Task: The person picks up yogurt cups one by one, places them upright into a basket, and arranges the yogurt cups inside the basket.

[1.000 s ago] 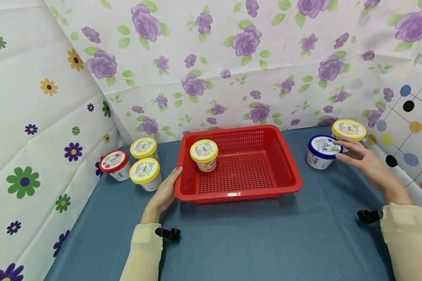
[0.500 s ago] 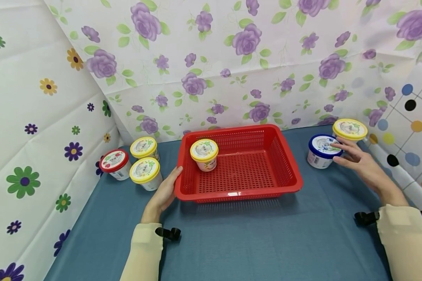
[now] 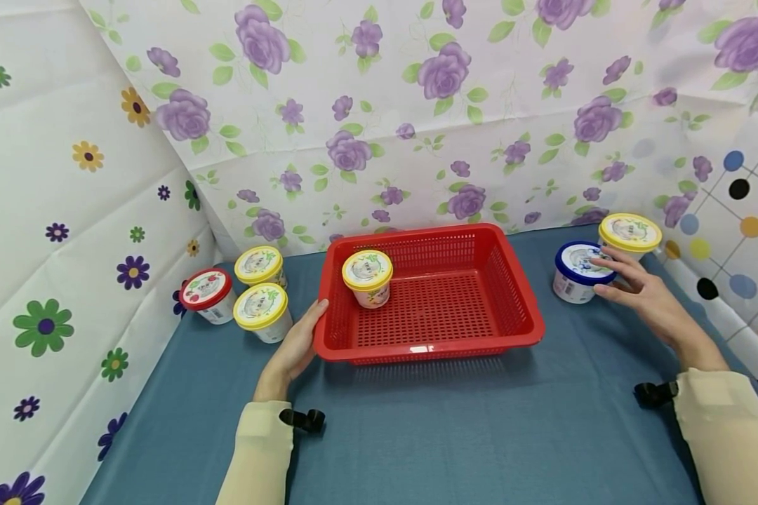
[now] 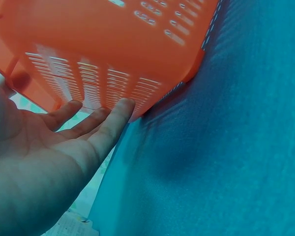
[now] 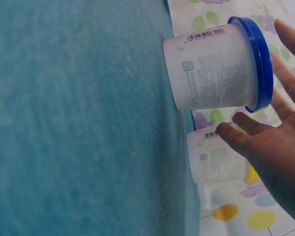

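Observation:
My left hand (image 3: 294, 346) holds the left end of a red plastic basket (image 3: 426, 345), thumb at the rim and fingers against the slotted outer wall. Inside the basket, toward its left, stands a yellow-lidded tub (image 3: 368, 279). At the right, my right hand (image 3: 653, 303) has its fingers spread beside a blue-lidded tub (image 3: 571, 289), the fingertips overlapping the lid's right edge in the head view. The right wrist view shows the white side of this blue-lidded tub (image 5: 214, 71) standing on the cloth, with the fingers loosely bent around the lid side and not closed on it.
Behind the blue-lidded tub stands another yellow-lidded tub (image 3: 630, 233). Left of the basket are a red-lidded tub (image 3: 207, 291) and two yellow-lidded tubs, one in front (image 3: 262, 312), one behind (image 3: 259, 265). A blue cloth (image 3: 455, 435) covers the table; patterned sheets (image 3: 379, 91) wall it in.
My right hand has shifted slightly toward me and left beside the blue-lidded tub. The left hand, the basket and the tubs stay practically in place.

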The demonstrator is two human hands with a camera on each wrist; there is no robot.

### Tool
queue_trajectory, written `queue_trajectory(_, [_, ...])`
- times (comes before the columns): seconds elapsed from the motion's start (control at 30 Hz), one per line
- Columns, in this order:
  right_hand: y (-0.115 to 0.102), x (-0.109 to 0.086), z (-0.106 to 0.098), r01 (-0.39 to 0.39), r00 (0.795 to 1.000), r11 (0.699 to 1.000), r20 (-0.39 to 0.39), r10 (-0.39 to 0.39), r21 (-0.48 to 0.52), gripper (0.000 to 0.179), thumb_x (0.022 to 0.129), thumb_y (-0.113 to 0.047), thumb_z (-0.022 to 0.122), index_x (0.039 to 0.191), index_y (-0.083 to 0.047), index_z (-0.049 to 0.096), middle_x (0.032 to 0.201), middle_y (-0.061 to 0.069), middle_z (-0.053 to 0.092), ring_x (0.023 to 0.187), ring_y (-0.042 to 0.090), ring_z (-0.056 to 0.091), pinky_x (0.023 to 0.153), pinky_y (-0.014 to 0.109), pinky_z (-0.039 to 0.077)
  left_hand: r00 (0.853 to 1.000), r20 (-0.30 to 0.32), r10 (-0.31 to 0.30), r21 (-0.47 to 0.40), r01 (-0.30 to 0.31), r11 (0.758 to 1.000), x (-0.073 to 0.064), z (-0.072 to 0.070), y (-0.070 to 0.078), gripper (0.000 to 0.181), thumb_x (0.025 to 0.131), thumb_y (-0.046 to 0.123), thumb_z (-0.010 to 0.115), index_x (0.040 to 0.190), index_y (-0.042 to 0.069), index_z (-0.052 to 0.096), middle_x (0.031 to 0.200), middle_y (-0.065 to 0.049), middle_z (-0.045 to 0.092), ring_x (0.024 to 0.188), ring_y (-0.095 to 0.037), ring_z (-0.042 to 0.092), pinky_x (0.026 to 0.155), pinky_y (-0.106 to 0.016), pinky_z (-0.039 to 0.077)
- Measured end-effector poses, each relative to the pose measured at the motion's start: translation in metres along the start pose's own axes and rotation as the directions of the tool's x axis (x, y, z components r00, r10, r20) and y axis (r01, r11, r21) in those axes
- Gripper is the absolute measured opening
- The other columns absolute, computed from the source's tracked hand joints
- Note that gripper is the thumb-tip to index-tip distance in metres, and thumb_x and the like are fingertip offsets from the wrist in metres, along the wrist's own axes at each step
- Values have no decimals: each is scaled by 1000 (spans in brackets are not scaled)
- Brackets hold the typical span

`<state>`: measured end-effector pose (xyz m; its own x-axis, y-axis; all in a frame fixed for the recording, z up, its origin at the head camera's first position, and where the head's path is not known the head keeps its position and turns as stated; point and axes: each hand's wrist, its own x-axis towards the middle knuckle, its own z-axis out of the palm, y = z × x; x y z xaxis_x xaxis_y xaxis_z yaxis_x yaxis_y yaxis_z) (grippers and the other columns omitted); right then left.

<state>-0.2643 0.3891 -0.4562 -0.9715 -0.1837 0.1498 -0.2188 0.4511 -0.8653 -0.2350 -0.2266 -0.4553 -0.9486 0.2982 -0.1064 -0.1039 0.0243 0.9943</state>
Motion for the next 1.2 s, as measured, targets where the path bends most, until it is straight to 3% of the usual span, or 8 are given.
queue_trajectory(0.47, [4,4,1,-24,1000,1000,19,24,-4,56,108,-18,60,160,-14,42,173,-4,14,157,16,12,101,4,26,1000,10,14,5,-14,1000,1,-1,-1,62,113,51,34,160,11,30,131,-28,54,106,-23,63,89,-32,55])
queue_trajectory(0.53, [4,4,1,-29,999,1000,21,29,2,55,108,-19,59,161,-14,41,173,-4,13,158,17,10,111,11,23,1000,12,18,7,-18,1000,1,-1,0,62,113,51,33,160,10,30,130,-28,55,105,-22,63,89,-31,54])
queue_trajectory(0.63, [5,4,1,-36,999,999,24,35,28,55,108,-18,59,161,-14,41,174,-5,13,159,19,7,126,37,14,1000,8,16,5,-16,1000,1,-1,-1,62,113,51,34,160,11,31,130,-27,55,104,-22,63,89,-31,54])
queue_trajectory(0.73, [4,3,1,-39,999,998,24,38,54,55,108,-18,59,160,-12,41,174,-5,12,159,20,6,124,62,5,1000,4,11,8,-11,1000,1,-1,-1,61,112,51,34,160,12,31,131,-27,55,106,-22,62,90,-31,54])
queue_trajectory(0.8, [4,3,1,-38,999,998,23,36,57,55,108,-18,60,160,-12,42,174,-5,12,159,19,6,123,65,4,1000,2,7,11,-7,1000,1,-1,-2,61,112,51,35,160,12,30,132,-26,55,107,-22,62,90,-31,54])
queue_trajectory(0.93, [4,3,1,-32,999,999,25,31,33,55,108,-18,60,160,-13,42,174,-4,14,158,16,8,125,33,14,1000,4,5,19,-5,1000,1,-1,-2,62,112,51,35,160,12,29,132,-26,54,108,-23,61,91,-31,54])
queue_trajectory(1.03, [5,4,1,-23,999,1000,27,22,7,54,108,-18,60,160,-14,43,173,-4,15,158,14,9,107,8,23,1000,3,3,13,-3,1000,1,-1,-1,61,112,51,36,160,13,31,133,-27,54,108,-24,61,90,-32,55])
queue_trajectory(1.2, [6,4,1,-10,1000,1000,27,11,-30,53,108,-18,60,159,-13,45,173,-4,16,157,13,11,98,1,27,1000,0,6,12,-6,1000,1,-1,-1,60,112,50,35,159,13,31,134,-28,53,108,-24,61,90,-32,55])
